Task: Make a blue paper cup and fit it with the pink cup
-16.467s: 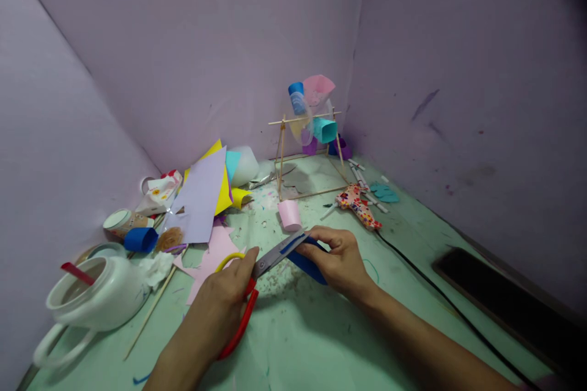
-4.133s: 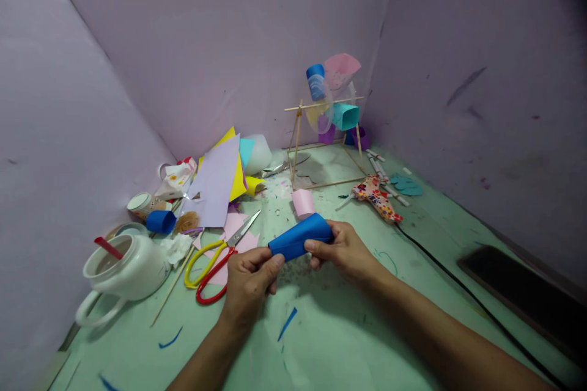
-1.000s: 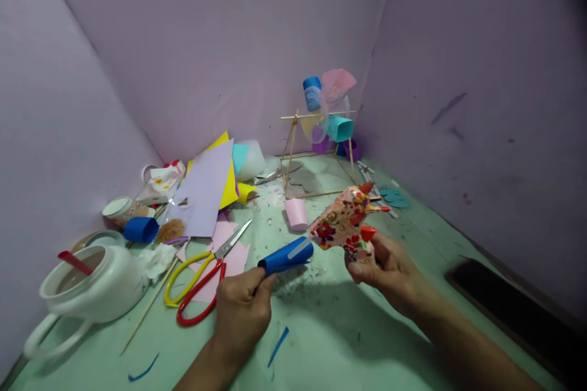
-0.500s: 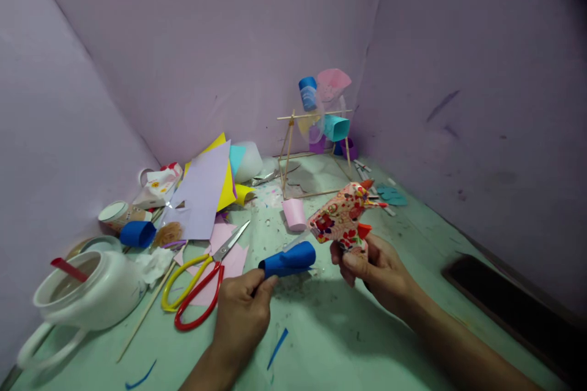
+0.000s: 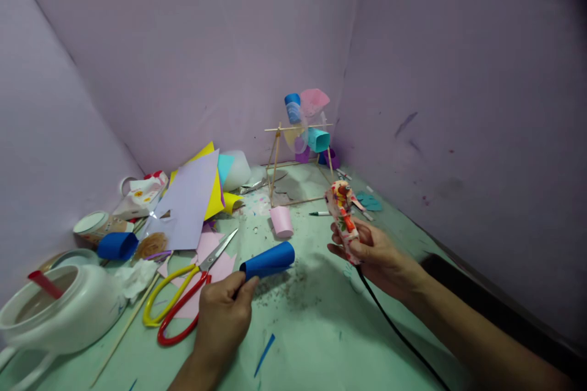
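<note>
My left hand (image 5: 220, 322) is closed round the narrow end of a rolled blue paper cone (image 5: 268, 260), held just above the green table (image 5: 321, 342). My right hand (image 5: 373, 250) grips a flower-patterned glue gun (image 5: 343, 215), turned upright with its nozzle pointing up and away from the cone. Its black cord (image 5: 394, 331) runs down toward me. A small pink paper cup (image 5: 281, 222) stands beyond the cone. At the back corner stands a stick frame with coloured paper cups on a wheel (image 5: 302, 128).
Yellow and red scissors (image 5: 183, 299) lie left of my left hand on pink paper. Coloured paper sheets (image 5: 192, 198), a blue roll (image 5: 117, 245), tape and a white jar (image 5: 59, 311) crowd the left side. A dark flat object (image 5: 463, 284) lies at the right. Purple walls enclose the table.
The glue gun's nozzle has left the blue cone. My right hand has swung the gun upright and to the right. My left hand still holds the cone.
</note>
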Motion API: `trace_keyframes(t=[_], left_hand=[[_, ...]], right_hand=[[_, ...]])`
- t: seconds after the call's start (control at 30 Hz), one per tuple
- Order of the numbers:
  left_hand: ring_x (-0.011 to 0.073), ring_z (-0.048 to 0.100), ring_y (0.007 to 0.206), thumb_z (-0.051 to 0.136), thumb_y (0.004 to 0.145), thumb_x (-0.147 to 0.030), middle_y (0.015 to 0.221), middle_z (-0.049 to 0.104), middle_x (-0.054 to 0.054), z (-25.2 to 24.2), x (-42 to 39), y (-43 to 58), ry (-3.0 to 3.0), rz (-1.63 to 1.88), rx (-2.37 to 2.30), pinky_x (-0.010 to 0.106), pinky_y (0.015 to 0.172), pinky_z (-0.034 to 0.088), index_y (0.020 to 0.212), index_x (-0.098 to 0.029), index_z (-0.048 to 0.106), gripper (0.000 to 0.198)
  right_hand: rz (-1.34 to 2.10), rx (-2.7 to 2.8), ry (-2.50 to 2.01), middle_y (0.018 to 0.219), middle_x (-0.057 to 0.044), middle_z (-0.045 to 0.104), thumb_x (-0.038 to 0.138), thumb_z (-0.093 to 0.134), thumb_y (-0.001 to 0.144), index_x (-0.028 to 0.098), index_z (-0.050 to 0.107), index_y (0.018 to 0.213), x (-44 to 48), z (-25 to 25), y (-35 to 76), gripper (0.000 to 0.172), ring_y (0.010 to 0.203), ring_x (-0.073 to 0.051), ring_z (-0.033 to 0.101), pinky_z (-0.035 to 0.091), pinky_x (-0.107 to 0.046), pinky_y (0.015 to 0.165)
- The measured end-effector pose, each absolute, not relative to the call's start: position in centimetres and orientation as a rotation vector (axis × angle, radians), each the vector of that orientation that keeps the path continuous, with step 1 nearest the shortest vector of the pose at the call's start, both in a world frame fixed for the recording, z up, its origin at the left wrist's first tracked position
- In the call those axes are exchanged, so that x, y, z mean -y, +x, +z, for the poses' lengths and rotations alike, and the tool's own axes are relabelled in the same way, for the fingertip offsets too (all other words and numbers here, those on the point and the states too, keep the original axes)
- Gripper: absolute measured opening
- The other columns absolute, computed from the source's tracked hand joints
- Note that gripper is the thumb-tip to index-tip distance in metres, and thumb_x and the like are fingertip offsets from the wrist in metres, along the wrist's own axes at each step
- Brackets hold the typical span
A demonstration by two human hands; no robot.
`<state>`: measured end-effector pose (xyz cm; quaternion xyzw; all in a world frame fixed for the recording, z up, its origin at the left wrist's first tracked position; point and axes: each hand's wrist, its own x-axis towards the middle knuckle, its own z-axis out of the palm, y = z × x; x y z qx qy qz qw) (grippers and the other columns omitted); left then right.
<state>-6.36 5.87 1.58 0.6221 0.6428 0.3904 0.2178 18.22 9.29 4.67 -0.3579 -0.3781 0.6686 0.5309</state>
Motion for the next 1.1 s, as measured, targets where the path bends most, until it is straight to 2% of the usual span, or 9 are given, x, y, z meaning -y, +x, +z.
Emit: trace_keyframes(t=[0.1,0.17,0.23,0.33,0.5,0.67,0.77,0.93,1.1], left_hand=[[0.0104,0.031,0.043,0.051,0.072,-0.038,0.043,0.030,-0.004,1.8,-5.8,-6.3,1.715,1.069,-1.781,0.023,0.043,0.022,0.044,-0.019,0.041,0.034],[0.0105,0.031,0.043,0.050,0.071,-0.038,0.043,0.031,-0.004,1.8,-5.9,-6.3,1.730,1.066,-1.795,0.023,0.043,0.023,0.045,-0.019,0.040,0.034],[0.0105,0.031,0.043,0.048,0.071,-0.039,0.042,0.030,-0.004,1.7,-6.0,-6.4,1.752,1.066,-1.805,0.023,0.043,0.023,0.044,-0.020,0.039,0.034],[0.0099,0.030,0.042,0.047,0.071,-0.039,0.042,0.030,-0.004,1.3,-6.2,-6.5,1.792,1.057,-1.809,0.023,0.043,0.022,0.044,-0.020,0.038,0.035],[0.0093,0.029,0.042,0.046,0.073,-0.038,0.043,0.028,-0.005,0.9,-6.4,-6.8,1.816,1.066,-1.800,0.022,0.042,0.022,0.045,-0.020,0.035,0.035],[0.0088,0.029,0.042,0.046,0.074,-0.034,0.043,0.028,-0.005,0.9,-6.3,-6.8,1.865,1.076,-1.778,0.021,0.042,0.022,0.045,-0.019,0.036,0.034],[0.0082,0.029,0.041,0.046,0.075,-0.032,0.042,0.029,-0.005,0.8,-6.1,-6.7,1.869,1.054,-1.756,0.021,0.041,0.022,0.045,-0.019,0.037,0.034],[0.0078,0.029,0.041,0.047,0.075,-0.031,0.043,0.029,-0.005,0.9,-6.1,-6.7,1.873,1.047,-1.760,0.020,0.041,0.021,0.045,-0.018,0.038,0.033],[0.0074,0.030,0.041,0.048,0.077,-0.029,0.042,0.031,-0.005,0.8,-6.2,-6.8,1.915,1.068,-1.775,0.020,0.041,0.022,0.045,-0.017,0.042,0.034]], right_hand=[[1.643,0.832,-0.864,0.074,0.003,0.051,0.029,0.089,0.040,0.020,0.064,0.092,-9.3,5.1,18.4,0.058,0.065,-0.010,0.050,0.051,-0.028,0.074],[1.678,0.809,-0.848,0.071,0.004,0.047,0.027,0.089,0.041,0.021,0.063,0.091,-9.4,5.2,18.1,0.057,0.059,-0.008,0.046,0.050,-0.021,0.056],[1.674,0.843,-0.818,0.069,0.005,0.045,0.026,0.088,0.043,0.022,0.061,0.087,-9.5,5.3,17.7,0.052,0.052,-0.006,0.040,0.040,-0.015,0.040],[1.678,0.916,-0.758,0.074,0.003,0.050,0.030,0.087,0.048,0.022,0.061,0.088,-9.8,5.3,16.9,0.049,0.048,-0.004,0.035,0.027,-0.011,0.032],[1.775,0.915,-0.687,0.071,-0.002,0.056,0.042,0.074,0.065,0.015,0.063,0.088,-10.1,4.6,15.9,0.037,0.052,-0.008,0.044,0.034,-0.016,0.037],[1.658,1.087,-0.732,0.041,0.006,0.042,0.036,0.070,0.067,0.013,0.062,0.095,-10.4,3.2,15.9,0.037,0.036,-0.005,0.027,0.018,-0.018,0.035],[1.598,1.248,-0.833,0.040,0.006,0.040,0.037,0.070,0.067,0.013,0.064,0.088,-10.2,2.7,16.3,0.033,0.036,-0.005,0.029,0.021,-0.019,0.037],[1.489,1.607,-0.878,0.068,-0.001,0.062,0.033,0.068,0.070,0.017,0.065,0.093,-9.3,2.2,16.4,0.028,0.059,-0.015,0.054,0.045,-0.026,0.058],[1.470,1.753,-0.816,0.101,-0.007,0.065,0.031,0.063,0.074,0.018,0.064,0.100,-9.5,2.0,16.4,0.030,0.095,-0.025,0.058,0.043,-0.034,0.086]])
